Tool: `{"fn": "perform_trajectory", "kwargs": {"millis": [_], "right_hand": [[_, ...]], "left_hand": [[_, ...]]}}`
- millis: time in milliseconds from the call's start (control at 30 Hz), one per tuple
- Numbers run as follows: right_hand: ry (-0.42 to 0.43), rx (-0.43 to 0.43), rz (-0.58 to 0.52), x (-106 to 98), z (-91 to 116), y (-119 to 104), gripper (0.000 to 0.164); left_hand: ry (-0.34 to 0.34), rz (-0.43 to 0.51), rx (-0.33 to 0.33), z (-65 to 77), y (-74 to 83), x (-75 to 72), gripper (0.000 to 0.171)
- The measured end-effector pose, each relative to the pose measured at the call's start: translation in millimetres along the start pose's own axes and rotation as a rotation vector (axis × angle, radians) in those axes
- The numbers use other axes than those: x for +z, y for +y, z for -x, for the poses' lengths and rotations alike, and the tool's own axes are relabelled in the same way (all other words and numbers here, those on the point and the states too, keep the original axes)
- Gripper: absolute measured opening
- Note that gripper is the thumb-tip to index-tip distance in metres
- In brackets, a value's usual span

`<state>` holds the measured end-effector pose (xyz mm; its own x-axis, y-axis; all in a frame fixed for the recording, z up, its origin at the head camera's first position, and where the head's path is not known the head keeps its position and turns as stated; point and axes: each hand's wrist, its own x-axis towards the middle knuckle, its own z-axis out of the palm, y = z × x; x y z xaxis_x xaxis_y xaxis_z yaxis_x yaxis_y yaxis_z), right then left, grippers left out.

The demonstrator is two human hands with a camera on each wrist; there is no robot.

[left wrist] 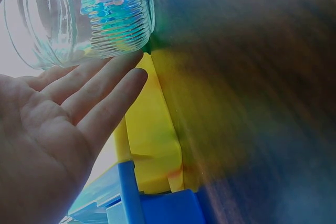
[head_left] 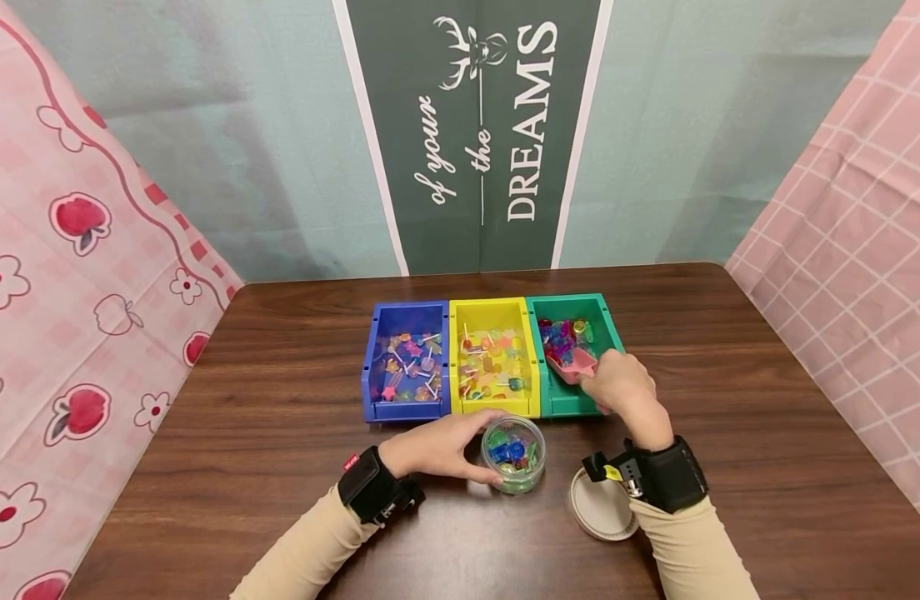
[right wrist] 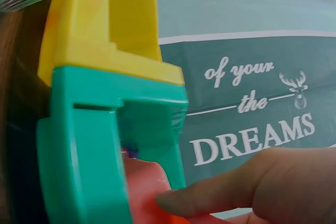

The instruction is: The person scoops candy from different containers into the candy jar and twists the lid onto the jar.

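My left hand (head_left: 439,447) holds a clear ribbed jar (head_left: 531,479) from its left side, thumb and fingers on opposite sides. Colourful translucent pieces lie inside the jar; it stands uncovered on the table. In the left wrist view, the fingers (left wrist: 107,90) lie along the jar wall. My right hand (head_left: 621,387) grips the handle of a small pink scoop (head_left: 577,365), whose head is down in the green bin (head_left: 572,406) among bright gem-like pieces. The right wrist view shows the thumb pressed on the scoop (right wrist: 147,187); its load is hidden there.
A yellow bin (head_left: 497,407) and a blue bin (head_left: 407,411) adjoin the green one, both holding small candy-like charms. A round pale lid (head_left: 601,508) lies near my right wrist. The brown table (head_left: 280,358) meets hanging cloths at its back and sides.
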<state>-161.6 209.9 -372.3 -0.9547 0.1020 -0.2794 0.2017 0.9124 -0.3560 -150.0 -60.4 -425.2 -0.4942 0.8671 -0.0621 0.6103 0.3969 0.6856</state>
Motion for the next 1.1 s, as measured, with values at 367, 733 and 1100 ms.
{"fn": "perform_trajectory", "kwargs": {"millis": [367,733,1100], "right_hand": [[0.027,0.074,0.037,5.6,-8.6,0.9,0.04],[-0.005,0.005,0.019,2.4,-7.2,5.1,0.042],[0.027,-0.038,0.0,0.9,-6.1,7.6,0.04]], "left_hand": [[-0.002,0.0,0.0,0.5,-0.2,0.4,0.08],[-0.001,-0.01,-0.002,0.2,-0.2,-0.2,0.08],[-0.005,-0.01,-0.011,0.3,1.2,-0.8,0.08]]}}
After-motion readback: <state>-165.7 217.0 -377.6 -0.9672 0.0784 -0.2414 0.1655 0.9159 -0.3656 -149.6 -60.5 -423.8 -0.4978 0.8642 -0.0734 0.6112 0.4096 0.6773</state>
